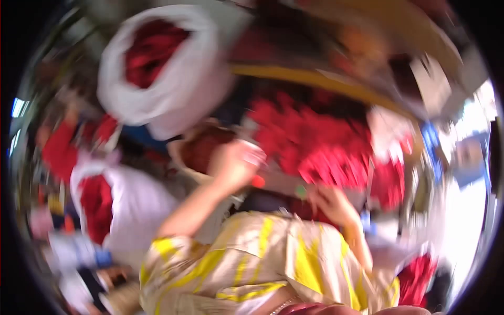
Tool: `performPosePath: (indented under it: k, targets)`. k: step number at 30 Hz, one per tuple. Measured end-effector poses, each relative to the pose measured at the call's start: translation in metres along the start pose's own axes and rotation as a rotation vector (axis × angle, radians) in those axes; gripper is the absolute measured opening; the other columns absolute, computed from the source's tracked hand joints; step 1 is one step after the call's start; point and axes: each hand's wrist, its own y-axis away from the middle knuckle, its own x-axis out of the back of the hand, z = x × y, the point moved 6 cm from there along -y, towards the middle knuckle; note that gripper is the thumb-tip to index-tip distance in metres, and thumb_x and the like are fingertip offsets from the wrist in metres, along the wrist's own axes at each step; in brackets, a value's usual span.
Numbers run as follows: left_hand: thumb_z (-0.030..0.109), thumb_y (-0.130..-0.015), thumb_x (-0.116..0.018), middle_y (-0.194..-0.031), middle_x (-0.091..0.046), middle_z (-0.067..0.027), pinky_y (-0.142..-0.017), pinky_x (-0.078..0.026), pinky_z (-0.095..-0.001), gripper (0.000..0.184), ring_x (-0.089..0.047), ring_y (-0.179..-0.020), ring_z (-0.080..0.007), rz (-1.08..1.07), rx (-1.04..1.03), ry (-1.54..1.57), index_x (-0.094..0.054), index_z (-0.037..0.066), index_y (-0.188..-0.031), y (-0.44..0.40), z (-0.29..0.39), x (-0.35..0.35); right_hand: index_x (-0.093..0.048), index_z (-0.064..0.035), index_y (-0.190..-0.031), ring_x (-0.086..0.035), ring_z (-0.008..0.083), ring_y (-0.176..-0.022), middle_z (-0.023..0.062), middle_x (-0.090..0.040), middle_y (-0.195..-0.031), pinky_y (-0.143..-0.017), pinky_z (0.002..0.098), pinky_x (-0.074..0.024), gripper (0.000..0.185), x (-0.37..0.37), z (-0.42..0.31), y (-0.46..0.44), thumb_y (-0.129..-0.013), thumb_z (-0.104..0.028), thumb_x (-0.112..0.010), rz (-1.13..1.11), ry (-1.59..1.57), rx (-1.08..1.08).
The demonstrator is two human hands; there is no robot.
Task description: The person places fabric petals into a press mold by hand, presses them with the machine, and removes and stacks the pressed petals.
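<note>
Motion blur smears much of the view. My left hand point(233, 161) is raised at the near left of a heap of red pieces, perhaps cloth point(320, 139); its fingers are too smeared to read. Below that hand sits a small orange-red round spot point(258, 181). Near the heap's front edge, my right hand point(333, 205) has bent fingers, close to a small green round spot point(301, 190). Whether the right hand holds anything cannot be made out. Both spots lie along a greyish edge point(281, 184) in front of the heap.
A large white sack point(168, 107) with red material stands at the upper left. Another white sack point(139, 210) with red contents is at the lower left. An open bag point(181, 157) stands beside my left hand. A yellow-brown bar point(315, 79) runs behind the heap.
</note>
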Motion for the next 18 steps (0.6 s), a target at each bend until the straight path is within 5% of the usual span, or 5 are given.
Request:
performPosePath:
  k: [4, 8, 10, 14, 18]
  targets:
    - [0.011, -0.088, -0.064, -0.111, -0.065, -0.0186, -0.091, -0.049, -0.0408, 0.030, -0.061, -0.103, -0.0350, 0.254, -0.127, -0.378, -0.064, 0.007, -0.117, -0.010, -0.138, 0.011, -0.059, 0.0002, -0.088, -0.059, 0.0134, -0.078, 0.0084, -0.064, -0.080, -0.072, 0.0277, -0.0462, 0.017, 0.083, 0.050, 0.061, -0.099, -0.009, -0.051, 0.690, 0.089, 0.163]
    - [0.008, -0.090, -0.058, -0.111, -0.064, -0.0194, -0.090, -0.049, -0.0417, 0.034, -0.062, -0.103, -0.0341, 0.172, 0.150, -0.666, -0.059, 0.006, -0.124, -0.011, -0.240, 0.019, -0.062, -0.0003, -0.102, -0.062, 0.0170, -0.086, 0.0104, -0.067, -0.098, -0.083, 0.0296, -0.0477, 0.015, 0.183, 0.026, 0.149, -0.101, -0.011, -0.051, 1.738, 0.336, 0.379]
    - [0.010, -0.091, -0.060, -0.106, -0.066, -0.0183, -0.086, -0.050, -0.0403, 0.031, -0.064, -0.099, -0.0321, 0.220, 0.213, -0.542, -0.060, 0.005, -0.121, -0.009, -0.254, 0.019, -0.061, -0.0001, -0.107, -0.063, 0.0191, -0.093, 0.0103, -0.067, -0.102, -0.087, 0.0318, -0.0480, 0.017, 0.224, 0.062, 0.161, -0.102, -0.012, -0.050, 1.884, 0.350, 0.504]
    - [0.018, -0.093, -0.066, -0.092, -0.070, -0.0141, -0.077, -0.053, -0.0349, 0.023, -0.069, -0.088, -0.0258, 0.323, 0.339, -0.337, -0.065, 0.004, -0.111, -0.006, -0.192, 0.018, -0.057, -0.0083, -0.124, -0.057, 0.0350, -0.118, 0.0159, -0.063, -0.124, -0.103, 0.0516, -0.0390, 0.035, 0.253, 0.229, 0.098, -0.094, -0.026, -0.063, 1.309, 0.877, -0.180]
    - [0.024, -0.092, -0.069, -0.092, -0.072, -0.0125, -0.081, -0.054, -0.0313, 0.026, -0.070, -0.085, -0.0235, 0.297, 0.215, -0.011, -0.068, 0.007, -0.112, -0.008, -0.145, -0.016, -0.052, -0.0149, -0.133, -0.050, 0.0362, -0.127, 0.0201, -0.053, -0.137, -0.108, 0.0631, -0.0285, 0.048, 0.245, 0.235, 0.090, -0.091, -0.035, -0.065, 1.451, 0.738, 0.009]
